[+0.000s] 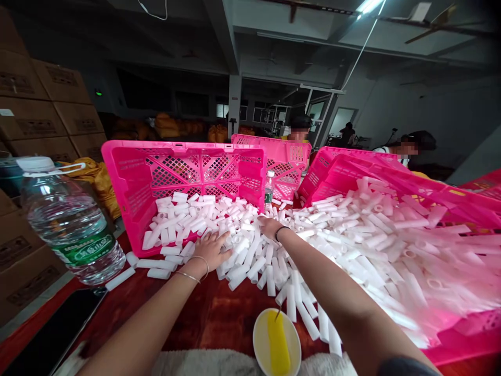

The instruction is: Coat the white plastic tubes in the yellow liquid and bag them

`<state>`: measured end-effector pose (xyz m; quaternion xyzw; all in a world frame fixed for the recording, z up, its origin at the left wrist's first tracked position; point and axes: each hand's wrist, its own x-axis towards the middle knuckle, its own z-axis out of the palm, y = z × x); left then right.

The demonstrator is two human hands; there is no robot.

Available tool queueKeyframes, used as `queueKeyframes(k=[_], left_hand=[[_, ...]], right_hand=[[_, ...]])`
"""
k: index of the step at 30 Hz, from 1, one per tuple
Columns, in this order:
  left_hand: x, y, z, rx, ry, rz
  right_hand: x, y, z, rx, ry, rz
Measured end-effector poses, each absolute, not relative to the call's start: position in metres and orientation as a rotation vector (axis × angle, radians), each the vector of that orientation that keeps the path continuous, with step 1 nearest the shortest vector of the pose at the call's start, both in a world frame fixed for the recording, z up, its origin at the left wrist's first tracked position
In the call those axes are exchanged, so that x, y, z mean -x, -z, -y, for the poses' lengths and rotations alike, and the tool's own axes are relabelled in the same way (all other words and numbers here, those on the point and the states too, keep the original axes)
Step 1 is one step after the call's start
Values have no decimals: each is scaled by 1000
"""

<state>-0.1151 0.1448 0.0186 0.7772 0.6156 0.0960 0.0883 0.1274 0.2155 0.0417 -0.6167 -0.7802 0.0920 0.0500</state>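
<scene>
My left hand lies open with fingers spread at the near edge of a heap of short white tubes, touching a few. My right hand reaches into the heap from the other side, its fingers stretched out and partly hidden among the tubes; it grips nothing that I can see. Beyond my left hand, a pink plastic crate lies on its side with its opening toward me, tubes spilling from it. On the right, a tilted pink crate spills a larger pile of tubes.
A large water bottle and a dark phone are on the left. An oval dish with a yellow strip stands near me on the red table. A smaller bottle stands between crates. Co-workers sit beyond; cartons are stacked left.
</scene>
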Motion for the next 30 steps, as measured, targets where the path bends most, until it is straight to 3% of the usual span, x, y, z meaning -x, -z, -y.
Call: queueKeyframes(k=[10, 16, 21, 26, 30], left_hand=[[113, -7, -67, -2316, -399, -1759], [121, -38, -24, -2333, -538, -1695], [114, -49, 35, -2375, -349, -1386], [94, -29, 45, -2409, -195, -1605], [95, -26, 45, -2429, -309, -1586]], right_hand=[[-146, -63, -98, 1432, -234, 2652], [-138, -41, -53, 1178, -191, 2907], [-138, -40, -45, 1194, -90, 2865], [-175, -58, -6, 1429, -48, 2395], [-215, -44, 60, 1426, -517, 1576]])
